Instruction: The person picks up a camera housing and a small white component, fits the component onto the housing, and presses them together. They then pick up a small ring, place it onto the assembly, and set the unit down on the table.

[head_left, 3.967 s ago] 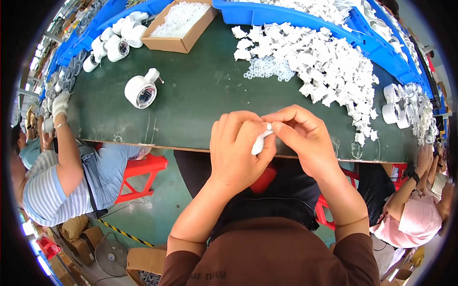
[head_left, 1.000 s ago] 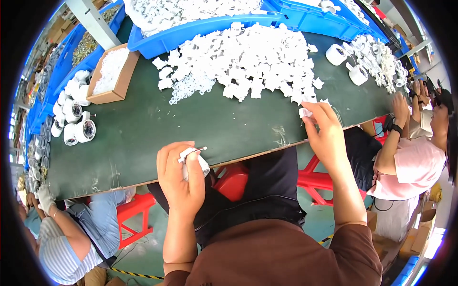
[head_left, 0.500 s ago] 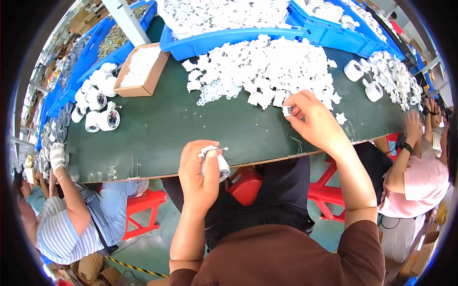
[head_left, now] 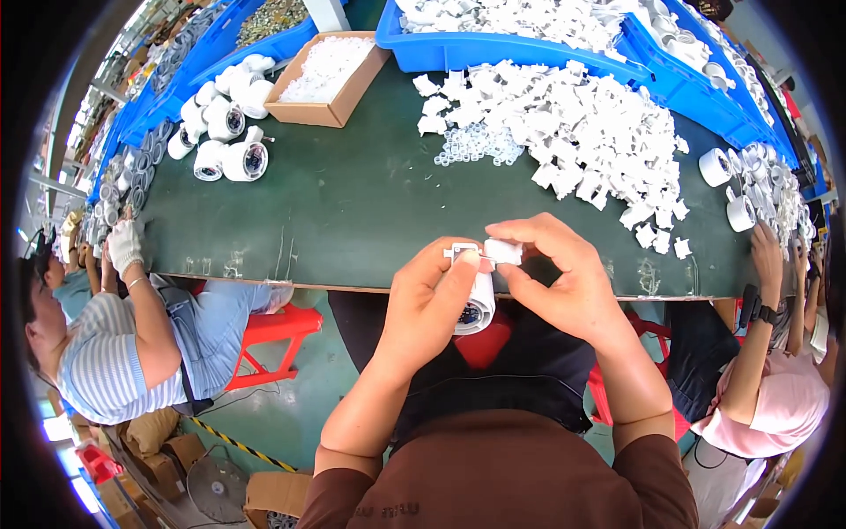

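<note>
Right hand [head_left: 568,280] swings in from the near edge of the pile, and now it's up against the left hand [head_left: 421,298] at the near edge of the table! That brings the two parts together, so the work looks to be at the joining point, though no fit is visible yet. Left fingers curl closed around a white case [head_left: 484,293], thumb laid over its stubby neck. Right thumb and forefinger pinch a small white clip [head_left: 504,252], a narrow grip, with the other fingers bent behind. Between them pokes a thin wire [head_left: 485,257]; whether it enters the clip, I can't tell.

Look at that case: smooth, round, glossy white, its dark open face tipped down toward the lap, the neck pointing up and away. The clip is blocky and matte, half hidden by fingertips.

Beyond, on the green table [head_left: 352,220], clear rings [head_left: 477,145] lie beside a sprawling pile of white clips [head_left: 582,132]. Far left, more white cases [head_left: 245,161] cluster near a cardboard box [head_left: 308,114]; past the pile runs a blue tray [head_left: 511,58].
</note>
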`<state>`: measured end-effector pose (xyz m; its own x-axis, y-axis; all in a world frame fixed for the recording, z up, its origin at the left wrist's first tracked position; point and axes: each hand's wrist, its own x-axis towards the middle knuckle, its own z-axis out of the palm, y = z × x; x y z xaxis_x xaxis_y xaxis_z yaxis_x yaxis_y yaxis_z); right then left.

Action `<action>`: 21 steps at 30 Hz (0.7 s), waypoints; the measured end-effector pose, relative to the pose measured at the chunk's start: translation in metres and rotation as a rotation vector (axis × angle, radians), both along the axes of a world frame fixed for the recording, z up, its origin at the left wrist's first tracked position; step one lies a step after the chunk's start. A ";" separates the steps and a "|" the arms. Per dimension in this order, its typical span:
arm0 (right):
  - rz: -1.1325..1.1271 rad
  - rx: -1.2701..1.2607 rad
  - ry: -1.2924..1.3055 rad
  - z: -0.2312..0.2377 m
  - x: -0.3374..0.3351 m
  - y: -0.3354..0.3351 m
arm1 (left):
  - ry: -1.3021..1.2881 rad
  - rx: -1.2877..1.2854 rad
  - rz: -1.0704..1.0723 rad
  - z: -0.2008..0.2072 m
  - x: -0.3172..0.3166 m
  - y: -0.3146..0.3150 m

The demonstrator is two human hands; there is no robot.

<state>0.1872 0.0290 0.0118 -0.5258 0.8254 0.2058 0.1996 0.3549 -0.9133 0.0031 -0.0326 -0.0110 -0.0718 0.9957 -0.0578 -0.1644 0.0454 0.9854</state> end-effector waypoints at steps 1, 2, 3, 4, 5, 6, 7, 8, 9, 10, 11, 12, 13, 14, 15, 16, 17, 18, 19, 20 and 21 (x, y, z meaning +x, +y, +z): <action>0.030 -0.005 -0.058 0.002 0.000 0.001 | -0.003 0.000 0.005 -0.002 0.000 0.001; 0.036 -0.004 -0.062 -0.002 0.000 0.002 | 0.067 0.045 -0.002 -0.006 -0.001 0.002; 0.034 -0.135 0.019 -0.011 -0.002 0.002 | 0.138 0.089 -0.009 -0.008 -0.001 0.003; 0.033 -0.266 0.100 -0.016 -0.003 0.003 | 0.135 0.089 -0.001 -0.008 -0.001 0.005; 0.042 -0.267 0.096 -0.015 -0.004 0.003 | 0.317 0.222 0.082 -0.008 -0.001 0.008; 0.020 -0.354 0.206 -0.015 -0.004 0.000 | 0.501 0.353 0.165 -0.008 -0.001 0.010; -0.002 -0.444 0.319 -0.014 -0.006 -0.003 | 0.502 0.348 0.173 -0.007 -0.001 0.011; -0.020 -0.504 0.350 -0.005 -0.007 -0.008 | 0.674 0.387 0.277 -0.005 -0.001 0.012; -0.014 -0.509 0.349 -0.006 -0.012 -0.012 | 0.848 0.423 0.380 -0.004 -0.001 0.012; -0.021 -0.404 0.334 -0.006 -0.017 -0.016 | 0.850 0.407 0.360 -0.003 -0.002 0.014; -0.029 -0.299 0.318 -0.006 -0.022 -0.019 | 0.848 0.407 0.355 -0.004 -0.002 0.015; -0.063 -0.247 0.278 -0.003 -0.029 -0.020 | 0.878 0.458 0.366 -0.006 -0.002 0.015; -0.081 -0.242 0.281 -0.003 -0.035 -0.019 | 0.908 0.508 0.381 -0.008 -0.002 0.016; -0.072 -0.279 0.266 -0.003 -0.036 -0.018 | 0.906 0.507 0.380 -0.007 -0.002 0.016; -0.063 -0.316 0.252 -0.005 -0.037 -0.017 | 0.896 0.498 0.373 -0.005 -0.002 0.015; -0.046 -0.324 0.298 -0.010 -0.038 -0.016 | 0.888 0.487 0.369 -0.004 -0.002 0.013; -0.044 -0.325 0.295 -0.011 -0.039 -0.017 | 0.886 0.484 0.371 -0.005 -0.002 0.013; -0.058 -0.301 0.311 -0.011 -0.040 -0.018 | 0.876 0.486 0.371 -0.006 -0.001 0.013; -0.073 -0.276 0.329 -0.012 -0.041 -0.018 | 0.868 0.489 0.371 -0.007 -0.002 0.013; -0.083 -0.224 0.311 -0.014 -0.042 -0.017 | 0.867 0.487 0.374 -0.008 -0.003 0.014; -0.081 -0.224 0.309 -0.016 -0.044 -0.017 | 0.865 0.512 0.355 -0.010 -0.005 0.015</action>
